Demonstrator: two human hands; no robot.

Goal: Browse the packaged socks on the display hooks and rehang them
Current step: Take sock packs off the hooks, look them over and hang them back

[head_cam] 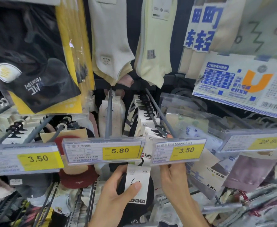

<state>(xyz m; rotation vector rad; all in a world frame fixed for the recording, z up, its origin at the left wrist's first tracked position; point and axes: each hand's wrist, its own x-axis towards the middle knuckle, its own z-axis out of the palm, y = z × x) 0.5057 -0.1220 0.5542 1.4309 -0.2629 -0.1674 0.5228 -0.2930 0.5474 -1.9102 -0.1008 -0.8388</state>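
Gripping a pack of black socks (135, 208) by its white paper label (137, 182), the left hand (116, 194) has its thumb pressed on the front of the label and its fingers curled behind, so it is clamped on the pack. The pack sits low in the middle of the view, just under the price tag marked 5.80 (103, 151) and beside the price tag marked 3.50 (178, 152). The right hand (173, 179) reaches up under that 3.50 tag, its fingertips touching the tag's lower edge; whether it pinches the tag or only rests against it cannot be told. Above the tags, grey display hooks (160, 115) run back into the rack, one carrying a row of white-carded sock packs (144, 120) on black hangers. Higher up hang cream ankle socks (113, 46) and pale yellow socks (154, 51); at upper left hangs a black and yellow sock pack (36, 76). A dark red sock (77, 176) lies left of the left hand.
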